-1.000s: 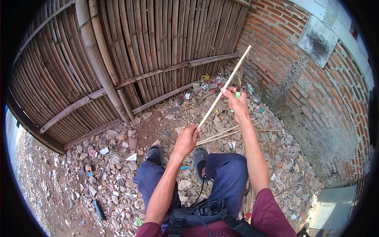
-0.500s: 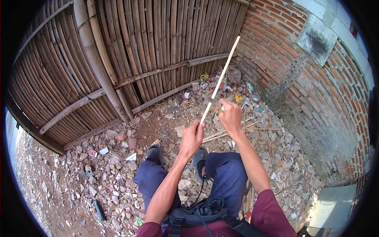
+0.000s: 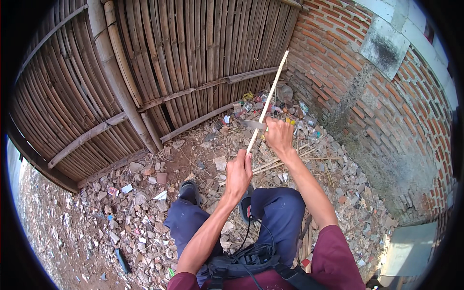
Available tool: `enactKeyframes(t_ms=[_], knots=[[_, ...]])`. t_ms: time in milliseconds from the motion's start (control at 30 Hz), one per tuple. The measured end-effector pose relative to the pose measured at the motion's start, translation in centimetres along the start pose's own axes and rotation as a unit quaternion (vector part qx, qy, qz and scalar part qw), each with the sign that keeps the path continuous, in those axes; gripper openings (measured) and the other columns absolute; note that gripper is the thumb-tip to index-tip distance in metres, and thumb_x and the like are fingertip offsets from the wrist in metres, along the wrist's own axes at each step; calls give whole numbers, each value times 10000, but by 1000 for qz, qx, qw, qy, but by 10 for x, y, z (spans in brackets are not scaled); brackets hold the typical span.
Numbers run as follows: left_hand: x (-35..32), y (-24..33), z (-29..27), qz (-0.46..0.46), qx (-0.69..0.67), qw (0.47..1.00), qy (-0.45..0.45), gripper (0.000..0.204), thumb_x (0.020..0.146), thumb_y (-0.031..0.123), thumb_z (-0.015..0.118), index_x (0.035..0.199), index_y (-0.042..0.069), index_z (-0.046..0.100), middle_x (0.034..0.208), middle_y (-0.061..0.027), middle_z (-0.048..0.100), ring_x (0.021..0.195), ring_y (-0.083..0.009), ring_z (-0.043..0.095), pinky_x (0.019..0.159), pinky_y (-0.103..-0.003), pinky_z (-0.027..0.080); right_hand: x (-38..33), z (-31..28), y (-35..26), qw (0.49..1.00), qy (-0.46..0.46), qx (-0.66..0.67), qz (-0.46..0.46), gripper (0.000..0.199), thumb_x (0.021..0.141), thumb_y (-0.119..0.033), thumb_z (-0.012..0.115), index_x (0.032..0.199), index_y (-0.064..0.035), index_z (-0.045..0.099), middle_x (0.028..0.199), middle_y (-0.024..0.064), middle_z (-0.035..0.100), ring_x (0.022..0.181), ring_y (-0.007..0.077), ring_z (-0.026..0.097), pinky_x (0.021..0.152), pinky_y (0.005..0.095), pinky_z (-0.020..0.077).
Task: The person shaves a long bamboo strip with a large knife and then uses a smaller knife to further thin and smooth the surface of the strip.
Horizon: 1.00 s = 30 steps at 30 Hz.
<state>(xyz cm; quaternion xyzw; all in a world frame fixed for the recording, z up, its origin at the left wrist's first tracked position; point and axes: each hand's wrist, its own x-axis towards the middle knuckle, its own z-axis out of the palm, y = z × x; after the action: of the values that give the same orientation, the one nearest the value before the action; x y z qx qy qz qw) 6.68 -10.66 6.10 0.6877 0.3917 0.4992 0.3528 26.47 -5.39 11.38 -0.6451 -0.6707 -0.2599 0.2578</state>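
My left hand (image 3: 238, 174) is closed around the lower end of a long pale stick (image 3: 272, 92), which slants up and away to the right. In my right hand (image 3: 279, 134) I grip a knife, its handle mostly hidden by my fingers. The grey knife blade (image 3: 252, 124) lies across the stick and points left, a little above my left hand. Beyond the blade the stick's far end stands free, in front of the fence and brick wall corner.
A bamboo fence (image 3: 193, 53) rises ahead and left; a brick wall (image 3: 386, 121) stands at the right. Stones and litter cover the ground, with more thin sticks (image 3: 319, 158) behind my right wrist. A dark bottle-like object (image 3: 122, 261) lies at lower left. A flat board (image 3: 408, 249) leans at lower right.
The knife blade has turned more level and shows more of its length left of the stick. The stick's far end has dipped slightly and shifted left. Both hands keep their grip.
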Motion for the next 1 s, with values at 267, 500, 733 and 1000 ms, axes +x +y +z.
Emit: enactKeyframes(t_ms=[267, 500, 733, 1000], knots=[[-7, 9, -6, -12, 6, 1000, -5, 169, 1068, 101, 592, 959, -24, 556, 628, -251, 538, 539, -430, 565, 524, -464, 410, 39, 6, 37, 995, 46, -45, 80, 208, 958, -63, 558, 869, -56, 746, 630, 165, 684, 510, 285, 689, 429, 444, 490], [-16, 15, 1, 13, 0, 999, -49, 184, 1076, 86, 573, 937, -23, 522, 615, -239, 508, 515, -410, 518, 522, -465, 395, 111, -54, 118, 978, 86, -119, 147, 194, 878, -87, 585, 904, -59, 776, 816, 272, 737, 811, 492, 738, 709, 595, 567], [-17, 8, 3, 7, -19, 999, -44, 200, 1070, 105, 585, 922, -23, 543, 595, -196, 504, 486, -294, 496, 517, -440, 384, 80, -43, 82, 982, 69, 5, 177, 182, 849, -100, 661, 955, -77, 806, 835, 265, 747, 791, 475, 744, 727, 571, 586], [-11, 16, -4, -58, -60, 996, -31, 210, 1048, 162, 665, 1113, -9, 769, 712, -86, 738, 610, -85, 631, 572, -308, 479, 38, -40, 51, 998, 36, -47, 26, 129, 831, 7, 617, 843, -38, 737, 724, 201, 738, 635, 373, 752, 558, 505, 576]])
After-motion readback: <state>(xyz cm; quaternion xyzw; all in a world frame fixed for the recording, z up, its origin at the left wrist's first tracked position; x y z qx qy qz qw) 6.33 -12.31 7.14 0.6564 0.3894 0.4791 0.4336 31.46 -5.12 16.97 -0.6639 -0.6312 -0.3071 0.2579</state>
